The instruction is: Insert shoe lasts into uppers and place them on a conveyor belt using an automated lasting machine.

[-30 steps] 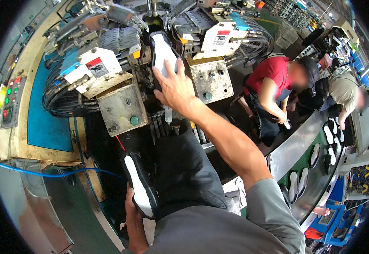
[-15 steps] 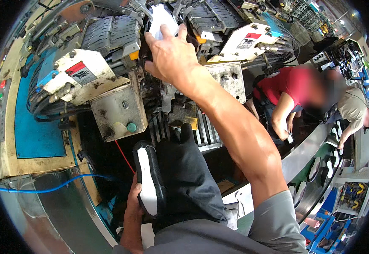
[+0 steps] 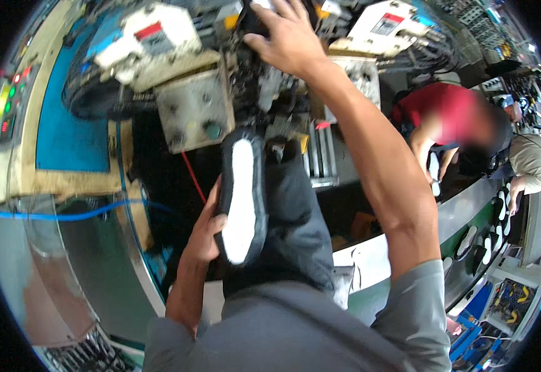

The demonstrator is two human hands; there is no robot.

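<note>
Black shoe w/ white elongated sole (image 3: 242, 201): held sole-up over dark fabric trousers (image 3: 298, 211). L hand (image 3: 203, 232): grip closed on shoe's L side. R hand (image 3: 292, 40): fingers spread over second black-and-white shoe (image 3: 250, 20), upper edge of view; can't tell if gripping. Stained, green-buttoned metal box (image 3: 193, 108): beyond held shoe, to L.

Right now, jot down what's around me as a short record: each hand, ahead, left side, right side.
Left hand: gripping a black shoe, white underside up, above the trousers
Right hand: fingers spread over a dark shoe at the picture's top edge; contact unclear
Ahead: machine with white side plates
Left side: control panel with lit buttons; blue hose
Right side: person in red shirt; metal-edged conveyor bearing white-soled shoes
</note>
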